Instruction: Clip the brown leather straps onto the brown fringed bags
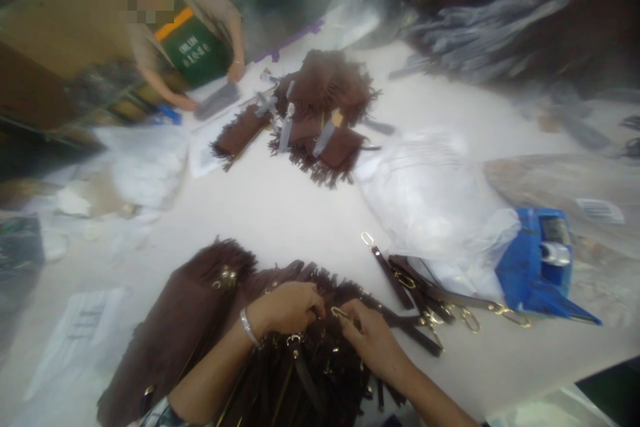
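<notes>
Dark brown fringed bags (175,320) lie piled in front of me at the table's near side. Over the pile, my right hand (370,337) pinches a gold-coloured clip (340,313) between thumb and fingers. Just left of it, my left hand (293,307) is closed with its fingertips pressed together, a bracelet on the wrist; what they grip is hidden among the dark fringe. Below the hands hangs a short brown strap (305,373) with a gold ring. Brown straps with gold clips (395,280) lie right of the pile.
A white plastic bag (425,193) and a blue box (535,260) stand to the right. Several fringed brown bags (325,83) are heaped farther back. At the far left a co-worker in a green apron (193,53) handles a dark flat item (217,101). Clear plastic bags (143,160) lie left.
</notes>
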The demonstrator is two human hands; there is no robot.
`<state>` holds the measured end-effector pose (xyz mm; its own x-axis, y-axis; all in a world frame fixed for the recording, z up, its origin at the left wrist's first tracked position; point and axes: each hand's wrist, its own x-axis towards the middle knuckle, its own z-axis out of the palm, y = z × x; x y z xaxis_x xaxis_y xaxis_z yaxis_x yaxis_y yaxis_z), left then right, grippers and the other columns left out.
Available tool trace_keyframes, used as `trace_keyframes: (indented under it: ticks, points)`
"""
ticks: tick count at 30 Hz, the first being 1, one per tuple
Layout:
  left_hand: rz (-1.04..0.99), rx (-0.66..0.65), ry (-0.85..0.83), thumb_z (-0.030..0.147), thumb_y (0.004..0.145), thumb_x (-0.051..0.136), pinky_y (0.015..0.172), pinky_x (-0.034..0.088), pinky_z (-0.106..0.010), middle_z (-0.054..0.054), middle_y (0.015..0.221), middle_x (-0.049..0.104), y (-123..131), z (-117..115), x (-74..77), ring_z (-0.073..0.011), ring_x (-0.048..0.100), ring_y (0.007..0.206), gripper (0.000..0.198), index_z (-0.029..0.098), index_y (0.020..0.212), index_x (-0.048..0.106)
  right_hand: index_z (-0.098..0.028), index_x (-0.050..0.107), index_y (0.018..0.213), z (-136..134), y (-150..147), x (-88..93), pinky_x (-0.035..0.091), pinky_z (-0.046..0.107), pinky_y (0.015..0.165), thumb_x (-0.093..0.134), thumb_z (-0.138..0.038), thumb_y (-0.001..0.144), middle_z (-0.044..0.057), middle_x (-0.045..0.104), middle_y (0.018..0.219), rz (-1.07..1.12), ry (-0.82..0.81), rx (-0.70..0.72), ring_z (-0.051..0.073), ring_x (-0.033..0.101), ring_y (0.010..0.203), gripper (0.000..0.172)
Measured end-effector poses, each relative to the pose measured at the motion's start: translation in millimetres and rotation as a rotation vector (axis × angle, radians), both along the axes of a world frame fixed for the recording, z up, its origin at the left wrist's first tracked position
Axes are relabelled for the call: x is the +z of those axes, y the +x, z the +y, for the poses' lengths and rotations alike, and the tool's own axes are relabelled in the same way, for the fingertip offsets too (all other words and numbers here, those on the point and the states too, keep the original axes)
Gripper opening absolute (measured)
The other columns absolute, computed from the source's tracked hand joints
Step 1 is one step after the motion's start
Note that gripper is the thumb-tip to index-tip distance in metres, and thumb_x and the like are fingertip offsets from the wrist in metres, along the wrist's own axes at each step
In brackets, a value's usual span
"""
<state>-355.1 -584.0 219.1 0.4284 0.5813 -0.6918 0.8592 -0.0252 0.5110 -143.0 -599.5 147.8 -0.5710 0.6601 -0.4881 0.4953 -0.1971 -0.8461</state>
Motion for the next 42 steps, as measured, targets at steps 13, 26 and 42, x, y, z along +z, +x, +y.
trace_keyframes:
  ticks: [13, 26, 42]
  points:
    - [0.065, -0.039, -0.03, 0.023, 0.074, 0.064, 0.075, 0.047, -0.029, -0.004, 0.102, 0.064, -5, 8, 1.6, -0.0223, 0.062, 0.09, 0.028, 0.023, 0.102, 0.064, -0.02, 0.056, 0.086, 3, -3, 9.7, 0.038, 0.027, 0.066, 0.046, -0.03, 0.089, 0.0, 0.063, 0.078, 0.022, -0.001, 0.007, 0.016, 0.058, 0.073, 0.013]
    - [0.159, 0.09, -0.065, 0.029, 0.071, 0.071, 0.061, 0.039, -0.028, -0.003, 0.088, 0.066, -4, 3, 0.5, -0.022, 0.062, 0.079, 0.04, 0.021, 0.107, 0.054, -0.02, 0.057, 0.084, 2, -2, 14.6, 0.034, 0.026, 0.061, 0.048, -0.028, 0.087, 0.0, 0.064, 0.075, 0.005, -0.018, 0.141, 0.016, 0.058, 0.071, 0.012]
    - [0.036, 0.175, 0.049, 0.011, 0.08, 0.044, 0.078, 0.044, -0.027, -0.004, 0.093, 0.071, -13, -7, 0.8, -0.0187, 0.062, 0.088, 0.028, 0.02, 0.09, 0.069, -0.019, 0.059, 0.081, 11, -30, 12.7, 0.038, 0.025, 0.062, 0.05, -0.032, 0.087, 0.0, 0.063, 0.074, 0.108, -0.088, 0.079, 0.015, 0.056, 0.07, 0.017]
